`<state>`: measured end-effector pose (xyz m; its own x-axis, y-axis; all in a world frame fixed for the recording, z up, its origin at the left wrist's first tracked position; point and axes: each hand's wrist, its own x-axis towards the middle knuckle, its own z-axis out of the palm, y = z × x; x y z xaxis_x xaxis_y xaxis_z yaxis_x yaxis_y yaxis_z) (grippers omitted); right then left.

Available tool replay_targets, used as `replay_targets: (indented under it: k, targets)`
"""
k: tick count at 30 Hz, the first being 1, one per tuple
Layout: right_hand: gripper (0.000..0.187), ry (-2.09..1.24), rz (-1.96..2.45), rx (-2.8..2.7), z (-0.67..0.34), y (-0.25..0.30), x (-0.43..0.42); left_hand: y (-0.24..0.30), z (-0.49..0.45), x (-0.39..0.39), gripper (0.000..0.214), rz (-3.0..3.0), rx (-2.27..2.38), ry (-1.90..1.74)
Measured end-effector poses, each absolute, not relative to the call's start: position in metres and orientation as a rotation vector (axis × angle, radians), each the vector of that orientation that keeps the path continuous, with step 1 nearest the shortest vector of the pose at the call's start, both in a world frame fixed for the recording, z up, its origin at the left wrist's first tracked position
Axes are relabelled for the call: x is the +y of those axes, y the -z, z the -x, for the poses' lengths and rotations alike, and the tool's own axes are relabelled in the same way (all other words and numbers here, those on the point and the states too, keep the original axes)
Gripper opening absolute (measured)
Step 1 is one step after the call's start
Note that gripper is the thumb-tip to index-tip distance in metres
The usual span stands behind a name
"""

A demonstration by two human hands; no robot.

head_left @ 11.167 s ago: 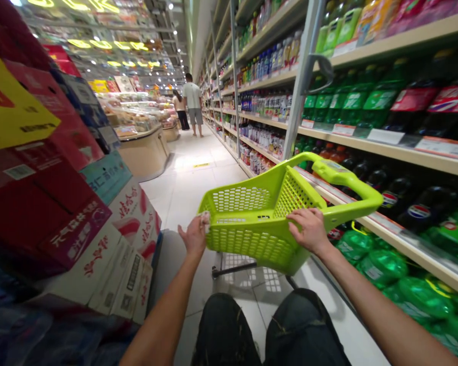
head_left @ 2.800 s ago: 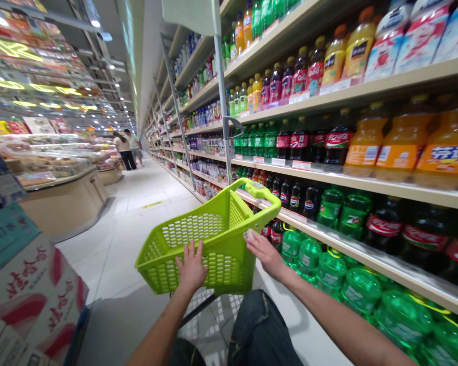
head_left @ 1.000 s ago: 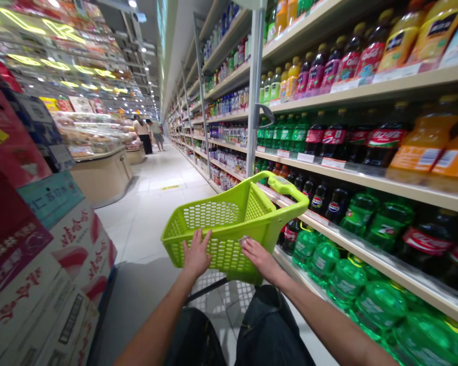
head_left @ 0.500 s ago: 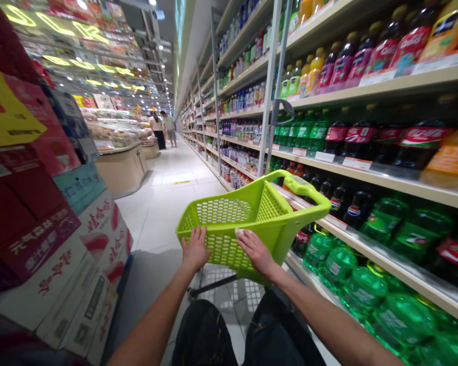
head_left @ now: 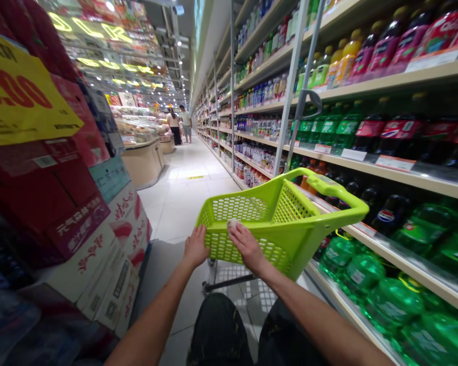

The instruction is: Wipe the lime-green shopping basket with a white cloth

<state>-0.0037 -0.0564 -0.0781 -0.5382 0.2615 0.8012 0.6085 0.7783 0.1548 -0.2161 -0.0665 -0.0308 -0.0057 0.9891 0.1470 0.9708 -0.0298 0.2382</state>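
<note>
A lime-green plastic shopping cart point(head_left: 267, 229) stands sideways in front of my knees, its perforated basket showing nothing inside. My left hand point(head_left: 197, 248) grips the left corner of the basket, fingertips at the rim. A small white wipe or tissue point(head_left: 234, 223) is pinched under the fingers of my right hand point(head_left: 246, 245), pressed to the near rim a little right of my left hand. The palm hides part of the perforated wall, and most of the wipe is covered by the fingers.
Shelves point(head_left: 389, 162) of soda bottles run along the right, close to the cart's handle point(head_left: 338, 190). Stacked drink cartons point(head_left: 110, 249) with a yellow price sign point(head_left: 26, 91) rise on the left. Two people point(head_left: 180, 124) stand far down the aisle beside a food counter point(head_left: 141, 162).
My right hand has slid left along the rim with the wipe, toward my left hand. The left hand stays at the corner. The whole scene has shifted right in view.
</note>
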Motion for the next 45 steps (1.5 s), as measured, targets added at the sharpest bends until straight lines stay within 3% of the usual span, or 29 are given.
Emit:
replay_targets:
  k: [6,14,18,22,30,36,41,45]
  targets:
    - [0.027,0.516,0.5,-2.391,0.037,0.105,-0.049,0.038,0.234,-0.067,0.066,-2.135,1.919,-0.729]
    - [0.029,0.494,0.559,-2.382,0.091,0.092,-0.039,0.047,0.251,-0.058,0.074,-1.86,1.744,-0.989]
    - [0.027,0.504,0.569,-2.489,0.087,0.118,-0.047,0.045,0.25,-0.058,0.073,-1.894,1.777,-0.948]
    - [0.031,0.554,0.588,-2.374,0.076,0.1,-0.05,0.041,0.241,-0.06,0.07,-2.025,1.908,-0.861]
    - [0.026,0.587,0.649,-2.482,0.029,0.111,-0.058,0.03,0.214,-0.068,0.054,-2.262,2.224,-0.412]
    - [0.035,0.632,0.749,-2.296,0.004,0.077,-0.057,0.032,0.185,-0.072,0.06,-2.429,2.097,-0.396]
    - [0.026,0.616,0.729,-2.466,-0.021,0.098,-0.067,0.028,0.173,-0.075,0.061,-2.4,2.143,-0.368]
    - [0.033,0.647,0.772,-2.323,-0.036,0.089,-0.072,0.022,0.158,-0.074,0.063,-2.441,2.105,-0.334]
